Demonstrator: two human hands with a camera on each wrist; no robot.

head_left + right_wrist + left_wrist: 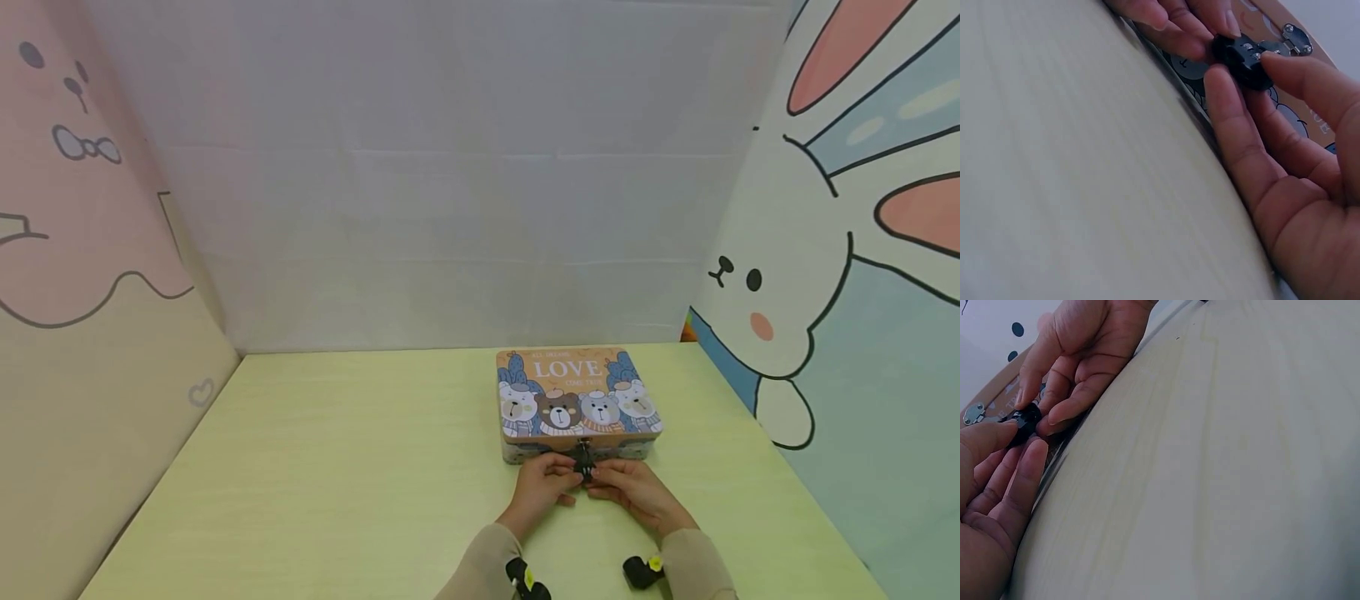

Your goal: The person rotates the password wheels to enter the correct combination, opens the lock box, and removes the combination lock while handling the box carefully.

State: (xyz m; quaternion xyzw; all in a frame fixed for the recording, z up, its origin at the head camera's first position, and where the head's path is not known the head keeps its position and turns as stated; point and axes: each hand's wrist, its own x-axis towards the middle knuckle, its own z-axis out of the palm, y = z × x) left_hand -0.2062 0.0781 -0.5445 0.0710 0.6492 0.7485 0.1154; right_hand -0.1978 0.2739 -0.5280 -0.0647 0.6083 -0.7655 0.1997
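Observation:
A closed tin box [573, 392] printed with bears and the word LOVE sits on the pale green table [337, 467], right of centre. A small black padlock with number dials [583, 467] hangs at the middle of its front. Both hands meet at it. My left hand [566, 477] pinches the lock from the left, thumb and fingers round it [1019, 440]. From the right, my right hand [600, 483] holds it between thumb and forefinger [1244, 72]. The lock [1244, 55] shows its dials in the right wrist view; the box front is mostly hidden behind the fingers.
A pink cartoon panel [90, 250] walls the table on the left. A rabbit panel [825, 275] closes the right side and a white sheet [465, 183] the back. Bare tabletop lies left of the box and in front of it.

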